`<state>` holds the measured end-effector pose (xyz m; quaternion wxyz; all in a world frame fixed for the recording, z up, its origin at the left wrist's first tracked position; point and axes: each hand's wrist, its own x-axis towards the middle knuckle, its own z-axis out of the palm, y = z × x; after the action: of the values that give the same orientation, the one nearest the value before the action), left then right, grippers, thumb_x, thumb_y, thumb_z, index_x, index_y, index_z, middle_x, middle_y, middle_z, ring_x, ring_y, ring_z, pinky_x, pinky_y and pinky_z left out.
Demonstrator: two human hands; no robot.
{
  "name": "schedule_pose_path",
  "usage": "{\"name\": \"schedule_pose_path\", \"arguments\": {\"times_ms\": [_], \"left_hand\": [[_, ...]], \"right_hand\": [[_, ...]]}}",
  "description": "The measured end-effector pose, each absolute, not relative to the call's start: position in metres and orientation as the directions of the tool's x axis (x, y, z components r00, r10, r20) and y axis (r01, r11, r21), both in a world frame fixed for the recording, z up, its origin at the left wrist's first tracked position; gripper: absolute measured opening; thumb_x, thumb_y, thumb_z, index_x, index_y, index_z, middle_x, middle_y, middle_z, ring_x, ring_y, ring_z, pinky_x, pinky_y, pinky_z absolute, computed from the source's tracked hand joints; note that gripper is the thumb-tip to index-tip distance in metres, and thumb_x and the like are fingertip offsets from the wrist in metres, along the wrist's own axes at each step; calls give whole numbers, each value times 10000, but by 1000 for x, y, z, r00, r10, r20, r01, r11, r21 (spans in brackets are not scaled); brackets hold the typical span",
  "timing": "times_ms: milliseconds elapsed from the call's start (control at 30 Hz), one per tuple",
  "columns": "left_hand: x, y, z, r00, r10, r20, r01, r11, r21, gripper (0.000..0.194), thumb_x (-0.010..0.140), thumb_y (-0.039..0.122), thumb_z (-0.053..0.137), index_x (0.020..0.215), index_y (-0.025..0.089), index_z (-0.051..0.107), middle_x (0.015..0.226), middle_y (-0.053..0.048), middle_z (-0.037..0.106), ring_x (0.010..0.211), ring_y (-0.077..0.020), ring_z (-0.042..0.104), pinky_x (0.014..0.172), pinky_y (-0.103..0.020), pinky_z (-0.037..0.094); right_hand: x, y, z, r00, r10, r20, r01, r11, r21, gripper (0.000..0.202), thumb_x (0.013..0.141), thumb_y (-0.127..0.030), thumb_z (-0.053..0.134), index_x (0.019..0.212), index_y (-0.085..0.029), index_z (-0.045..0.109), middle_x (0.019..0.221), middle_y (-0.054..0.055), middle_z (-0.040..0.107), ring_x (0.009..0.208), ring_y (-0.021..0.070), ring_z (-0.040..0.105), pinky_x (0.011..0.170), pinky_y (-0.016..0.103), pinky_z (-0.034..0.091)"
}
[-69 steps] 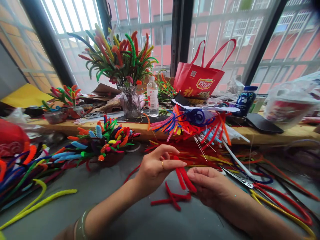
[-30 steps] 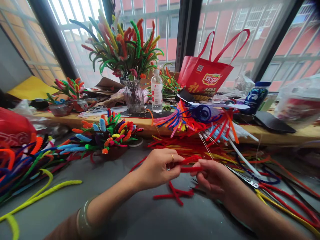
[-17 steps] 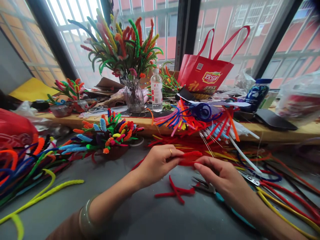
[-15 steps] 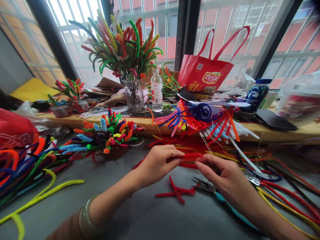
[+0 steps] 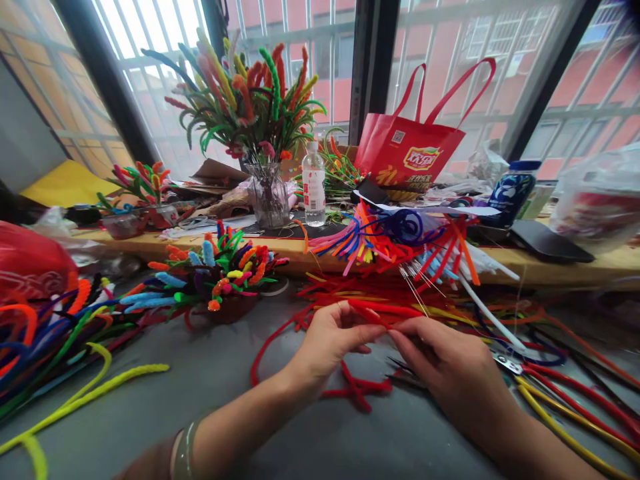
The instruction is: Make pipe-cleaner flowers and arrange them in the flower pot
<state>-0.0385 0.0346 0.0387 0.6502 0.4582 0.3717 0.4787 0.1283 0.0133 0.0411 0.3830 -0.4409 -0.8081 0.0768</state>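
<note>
A red pipe cleaner (image 5: 395, 309) runs between my two hands near the middle of the table. My left hand (image 5: 340, 337) pinches it between thumb and fingers, and a long red length loops down to the left of that hand. Fingertips of my right hand (image 5: 440, 347) meet the left ones and are closed on the red pipe cleaner too; the exact pinch point is partly hidden. Short cut red pieces (image 5: 356, 388) lie crossed on the table just below. Long-nose pliers (image 5: 404, 373) rest there, mostly covered by my right hand.
Behind stand a bunch of coloured pipe-cleaner stems (image 5: 225, 273), a water bottle (image 5: 314, 190) and a red bag (image 5: 410, 147). Scissors-like metal tool (image 5: 507, 362) and red and yellow strips lie right. Yellow-green stems (image 5: 100, 390) lie left. A wooden ledge (image 5: 505, 260) crosses behind.
My hands have come together, fingertips now meeting. The left hand has turned and moved slightly down, and a red loop now shows to its left. My right hand now covers more of the pliers.
</note>
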Motion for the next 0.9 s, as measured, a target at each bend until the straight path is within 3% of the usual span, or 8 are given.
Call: {"name": "schedule_pose_path", "arguments": {"times_ms": [67, 167, 333, 500, 600, 767, 900], "left_hand": [[-34, 30, 36, 245, 965, -92, -332, 172, 928, 202, 584, 248, 779, 706, 133, 667, 690, -16, 623, 635, -105, 541, 579, -213, 423], [-33, 27, 35, 209, 974, -91, -378, 166, 911, 155, 575, 225, 785, 655, 144, 680, 688, -15, 642, 631, -95, 536, 594, -205, 407], [-35, 29, 36, 259, 966, 7, -433, 109, 895, 83, 604, 192, 762, 619, 152, 691, 642, -5, 651, 620, -91, 538, 648, -216, 396], [-37, 31, 33, 315, 946, 73, -435, 76, 897, 71, 651, 194, 729, 648, 130, 697, 657, -33, 656, 643, -116, 553, 688, -245, 403], [-37, 32, 33, 259, 966, 2, -395, 103, 913, 103, 665, 225, 729, 680, 132, 687, 683, -29, 644, 644, -108, 546, 637, -223, 387], [-35, 28, 36, 235, 969, -79, -385, 167, 908, 128, 650, 257, 736, 679, 142, 687, 693, -25, 637, 666, -112, 557, 619, -210, 395], [-33, 24, 38, 220, 970, -103, -380, 182, 907, 129, 650, 262, 730, 675, 142, 689, 706, -24, 639, 692, -117, 562, 617, -206, 410]], "right_hand": [[127, 12, 39, -332, 759, 559, 647, 615, -451, 170, 875, -237, 480, 785, -184, 615, 681, 7, 648, 572, 133, 578, 560, 252, 385], [125, 11, 42, -312, 834, 455, 577, 547, -606, 189, 877, -263, 481, 763, -186, 611, 631, -11, 609, 536, 115, 516, 538, 236, 369], [122, 14, 44, -304, 945, 119, 292, 211, -933, 271, 846, -396, 510, 694, -177, 558, 546, -50, 434, 489, 89, 347, 459, 208, 289], [118, 17, 33, -360, 928, -94, -13, -106, -994, 329, 809, -491, 543, 710, -178, 534, 495, -89, 318, 437, 64, 191, 410, 203, 149], [117, 17, 32, -309, 948, -72, 13, -72, -997, 337, 794, -500, 552, 725, -170, 549, 499, -87, 316, 441, 65, 204, 413, 204, 164], [116, 15, 41, -227, 968, 105, 233, 159, -959, 265, 793, -414, 551, 688, -170, 564, 570, -45, 423, 514, 93, 330, 464, 218, 273], [114, 13, 39, -214, 964, 156, 285, 214, -934, 297, 841, -436, 484, 672, -194, 515, 567, -54, 385, 511, 104, 321, 463, 225, 272]]}}
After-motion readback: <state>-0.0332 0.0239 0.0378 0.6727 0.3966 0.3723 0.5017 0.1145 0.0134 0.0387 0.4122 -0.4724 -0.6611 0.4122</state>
